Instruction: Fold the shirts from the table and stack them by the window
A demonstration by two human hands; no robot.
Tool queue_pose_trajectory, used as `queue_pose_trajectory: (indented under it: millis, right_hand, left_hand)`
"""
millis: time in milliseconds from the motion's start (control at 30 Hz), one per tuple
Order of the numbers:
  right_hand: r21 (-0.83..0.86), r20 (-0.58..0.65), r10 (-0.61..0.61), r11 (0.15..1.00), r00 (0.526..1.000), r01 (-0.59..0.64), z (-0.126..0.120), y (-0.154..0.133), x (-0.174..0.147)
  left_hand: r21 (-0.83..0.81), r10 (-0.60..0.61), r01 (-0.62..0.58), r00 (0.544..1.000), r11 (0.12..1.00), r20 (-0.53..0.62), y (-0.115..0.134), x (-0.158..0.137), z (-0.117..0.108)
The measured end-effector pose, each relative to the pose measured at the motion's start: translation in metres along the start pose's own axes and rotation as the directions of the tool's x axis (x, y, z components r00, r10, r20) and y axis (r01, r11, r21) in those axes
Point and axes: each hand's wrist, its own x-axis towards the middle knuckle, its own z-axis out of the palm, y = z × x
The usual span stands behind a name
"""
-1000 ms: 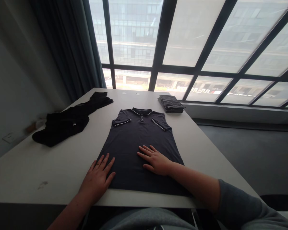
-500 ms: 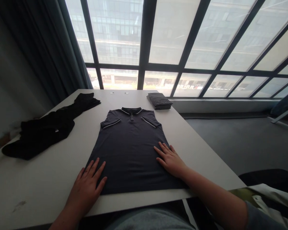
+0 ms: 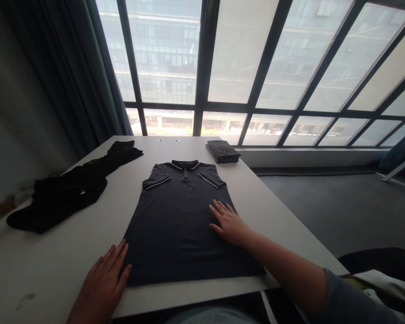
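Note:
A dark polo shirt (image 3: pixel 178 229) lies flat on the white table (image 3: pixel 64 261), its collar towards the window and its hem near the table's front edge. White-edged sleeves are turned inward over the front, and buttons show below the collar. My right hand (image 3: pixel 227 222) rests palm down on the right part of the shirt, fingers stretched out. At the lower left edge of the shirt is my left hand (image 3: pixel 104 276), laid flat with its fingertips against or just beside the cloth. Neither hand grips anything.
Crumpled black clothing (image 3: pixel 74 184) lies along the table's left side. A folded striped garment (image 3: pixel 222 151) sits at the far right corner. A dark curtain (image 3: pixel 70 67) hangs at left, and large windows stand behind the table. Pale and dark cloth (image 3: pixel 384 281) shows at lower right.
My left hand has slid left off the shirt's front to its edge. My right hand has shifted slightly left across the shirt. The view has tilted up a little.

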Motion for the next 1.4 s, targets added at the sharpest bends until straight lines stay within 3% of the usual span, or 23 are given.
queue_pose_trajectory:
  millis: [167, 333, 500, 767, 1400]
  right_hand:
    - [0.061, 0.065, -0.147, 0.988, 0.987, 0.143, 0.001, 0.005, 0.023]
    - [0.087, 0.048, -0.160, 0.984, 0.986, 0.155, 0.011, 0.016, 0.026]
    - [0.085, 0.064, -0.148, 0.986, 0.987, 0.143, 0.009, 0.013, 0.025]
    - [0.074, 0.059, -0.141, 0.988, 0.988, 0.136, 0.013, 0.015, 0.027]
    - [0.019, 0.063, -0.126, 0.992, 0.990, 0.125, 0.017, 0.016, 0.028]
  left_hand:
    - [-0.016, 0.018, -0.020, 0.994, 1.000, -0.109, -0.017, -0.008, -0.002]
    - [-0.024, -0.041, 0.037, 0.982, 0.999, -0.182, -0.009, -0.006, -0.011]
    - [-0.110, -0.044, 0.019, 0.972, 0.994, -0.230, -0.005, -0.004, -0.017]
    - [-0.212, -0.078, 0.027, 0.968, 0.977, -0.239, 0.001, -0.008, -0.025]
    - [-0.283, -0.069, 0.000, 0.970, 0.959, -0.233, 0.006, -0.009, -0.032]
